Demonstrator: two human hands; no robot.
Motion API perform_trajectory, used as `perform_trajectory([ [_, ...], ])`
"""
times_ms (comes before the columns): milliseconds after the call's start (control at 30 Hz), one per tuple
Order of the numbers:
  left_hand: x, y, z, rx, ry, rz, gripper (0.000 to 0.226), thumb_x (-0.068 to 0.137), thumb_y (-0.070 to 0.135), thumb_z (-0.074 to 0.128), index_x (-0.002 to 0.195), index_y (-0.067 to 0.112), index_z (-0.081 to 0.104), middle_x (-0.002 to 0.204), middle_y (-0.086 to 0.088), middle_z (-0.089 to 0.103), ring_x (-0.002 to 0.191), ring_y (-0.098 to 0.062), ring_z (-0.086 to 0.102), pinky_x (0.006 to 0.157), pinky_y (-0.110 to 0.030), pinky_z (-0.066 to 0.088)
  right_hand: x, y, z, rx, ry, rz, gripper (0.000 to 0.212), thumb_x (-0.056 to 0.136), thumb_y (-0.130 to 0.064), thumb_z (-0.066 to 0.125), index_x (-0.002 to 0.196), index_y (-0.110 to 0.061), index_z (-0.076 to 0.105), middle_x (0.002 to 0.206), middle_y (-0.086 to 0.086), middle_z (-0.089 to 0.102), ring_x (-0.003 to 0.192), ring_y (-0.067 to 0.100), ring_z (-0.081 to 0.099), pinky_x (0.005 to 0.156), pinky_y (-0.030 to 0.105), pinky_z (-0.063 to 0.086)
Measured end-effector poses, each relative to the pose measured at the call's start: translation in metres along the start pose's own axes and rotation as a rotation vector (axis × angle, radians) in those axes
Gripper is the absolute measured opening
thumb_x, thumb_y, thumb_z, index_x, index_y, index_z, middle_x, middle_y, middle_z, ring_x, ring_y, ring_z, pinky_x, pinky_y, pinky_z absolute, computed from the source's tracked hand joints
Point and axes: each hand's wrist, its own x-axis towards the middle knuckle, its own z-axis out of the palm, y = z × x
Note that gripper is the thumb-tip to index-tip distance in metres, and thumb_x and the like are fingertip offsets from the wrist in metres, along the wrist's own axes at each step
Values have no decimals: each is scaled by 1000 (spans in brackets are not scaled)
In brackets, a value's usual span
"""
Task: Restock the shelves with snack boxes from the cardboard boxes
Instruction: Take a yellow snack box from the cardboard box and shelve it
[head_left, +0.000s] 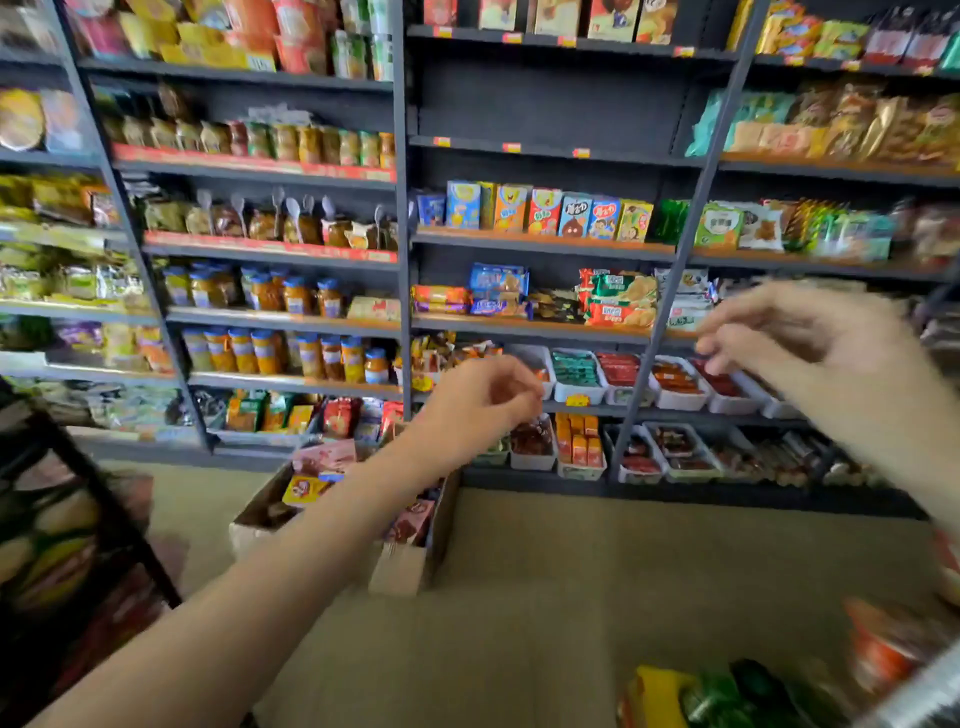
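Head view: the left hand (483, 400) is seen raised at centre with its fingers loosely curled and nothing visibly held; whether the fingertips meet is blurred and cannot be told. The right hand (795, 332) is raised at the right, fingers spread apart and relaxed, empty, motion-blurred. Below the left forearm, near on the beige floor, an open brown cardboard box (415, 561) is found, with pink and yellow snack boxes (324, 460) packed inside. Farther off, a row of small upright colourful snack boxes (545, 210) is lined along the dark metal shelf (540, 243) in the middle bay; the shelf above it is bare. The step is judged to fall between placements. Next, a reach down into the carton is called for, and a box is to be gripped.
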Motion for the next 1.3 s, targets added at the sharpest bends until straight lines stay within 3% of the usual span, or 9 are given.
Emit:
perform_trajectory([
  [100,11,-68,36,92,-181,-231,8,88,10,58,91,13,65,87,-7,68,88,-21,64,84,-36,53,-2,55,60,-187,-345,102,10,89,-17,60,88,-26,64,85,-15,65,80,-5,60,72,11,48],
  [233,20,-149,51,147,-341,-443,18,93,5,47,103,1,61,91,-9,62,85,-16,57,85,-30,44,6,113,136,-370,-669,115,13,92,-21,56,103,-19,63,100,-2,63,86,10,57,75,22,44],
  [400,59,-251,49,-41,-304,-731,23,94,-6,40,84,-6,60,62,0,58,53,-7,55,48,-10,44,42,181,238,-387,-885,99,22,94,-18,53,112,-10,62,109,7,62,99,19,59,86,27,45],
  [500,101,-307,37,-41,-282,-795,25,92,-8,41,75,3,55,72,-8,55,56,-12,57,49,-12,46,82,226,304,-395,-972,115,25,94,-20,52,116,-10,59,116,9,58,106,21,56,92,34,45],
  [667,175,-377,9,9,-252,-889,30,91,1,50,120,-4,53,116,-23,62,108,-34,62,86,-33,50,153,290,396,-442,-1104,170,29,94,-17,49,120,-6,55,121,14,53,113,27,50,89,31,38],
  [833,231,-451,-31,39,-216,-999,21,89,3,52,109,-1,59,97,-20,64,105,-38,62,85,-38,52,219,332,457,-379,-1118,221,28,93,-14,51,118,-3,57,118,17,55,111,29,52,84,30,39],
  [933,268,-503,-47,151,-241,-1010,11,90,4,48,85,10,56,111,-25,64,106,-38,61,88,-38,50,258,361,494,-353,-1167,220,27,92,-13,51,115,-2,58,117,17,56,109,30,53,84,32,40],
  [1100,337,-572,-68,242,-167,-1028,20,93,11,45,75,18,51,115,-19,63,110,-34,57,91,-35,45,325,426,561,-318,-1232,192,27,94,-14,49,117,-2,57,118,15,56,110,28,51,82,30,40],
  [1300,402,-660,-69,207,-72,-1137,15,91,8,48,94,10,62,116,-21,62,110,-34,57,91,-36,45,376,501,665,-235,-1268,240,27,92,-13,50,114,-2,59,115,15,58,106,28,54,83,30,41],
])
